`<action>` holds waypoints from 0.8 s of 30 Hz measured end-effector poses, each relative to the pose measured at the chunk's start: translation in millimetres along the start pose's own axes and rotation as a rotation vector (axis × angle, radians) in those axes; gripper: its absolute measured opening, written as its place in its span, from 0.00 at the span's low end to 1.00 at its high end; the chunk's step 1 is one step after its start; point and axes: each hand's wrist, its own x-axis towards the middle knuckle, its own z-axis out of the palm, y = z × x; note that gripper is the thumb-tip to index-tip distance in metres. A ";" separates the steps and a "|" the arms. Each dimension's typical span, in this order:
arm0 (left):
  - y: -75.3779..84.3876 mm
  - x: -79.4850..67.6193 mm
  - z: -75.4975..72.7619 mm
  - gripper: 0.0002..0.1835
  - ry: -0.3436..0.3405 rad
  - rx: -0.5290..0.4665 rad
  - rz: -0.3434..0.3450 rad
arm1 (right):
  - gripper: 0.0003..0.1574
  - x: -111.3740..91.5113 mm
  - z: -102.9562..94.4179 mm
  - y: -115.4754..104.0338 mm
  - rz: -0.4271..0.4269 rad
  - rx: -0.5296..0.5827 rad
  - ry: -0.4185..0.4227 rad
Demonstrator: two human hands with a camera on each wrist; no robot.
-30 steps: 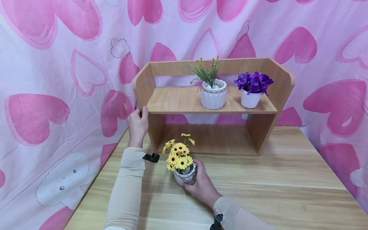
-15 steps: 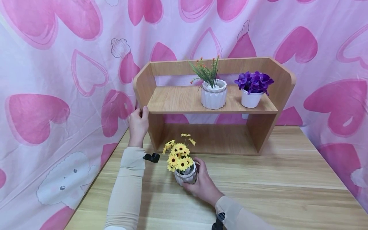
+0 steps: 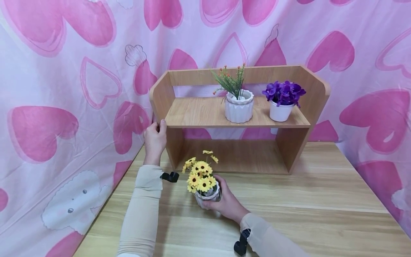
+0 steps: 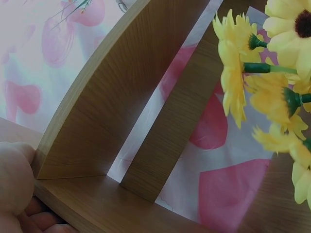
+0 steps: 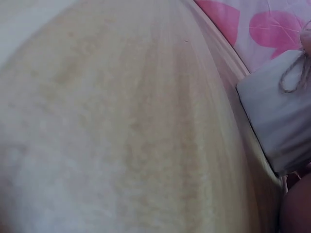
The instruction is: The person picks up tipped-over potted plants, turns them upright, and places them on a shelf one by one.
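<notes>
My right hand [image 3: 226, 203] grips a white pot [image 3: 202, 202] of yellow daisy-like flowers [image 3: 200, 175] in front of the shelf, thumb on the near side. In the right wrist view the white pot [image 5: 277, 111] appears at the right edge, with a twine loop [image 5: 291, 77] on it and its base close to the tabletop. My left hand [image 3: 155, 140] holds the left front corner of a wooden two-tier shelf [image 3: 189, 114], where the upper board meets the side panel. Seen from the left wrist, my thumb [image 4: 17, 179] lies by that corner and curled fingers [image 4: 46, 221] reach beneath the board.
On the upper board stand a white ribbed pot [image 3: 239, 109] with grass and small orange flowers, and a white pot of purple flowers [image 3: 284, 94] near the right panel. The shelf rests at the back of a wooden table [image 3: 305, 214]. A pink heart-patterned curtain [image 3: 80, 82] hangs behind and left.
My right thumb sits slightly higher on the flower pot than before, with the pot nearly in the same place. The left hand and shelf stay put.
</notes>
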 end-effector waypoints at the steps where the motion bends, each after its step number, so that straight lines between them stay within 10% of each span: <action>1: -0.6 -0.5 0.7 0.26 -0.001 0.001 -0.003 | 0.67 0.3 0.5 0.9 -0.002 0.009 -0.003; 24: -2.0 1.8 1.1 0.26 0.036 0.027 0.043 | 0.59 3.6 3.2 1.6 0.000 0.007 0.040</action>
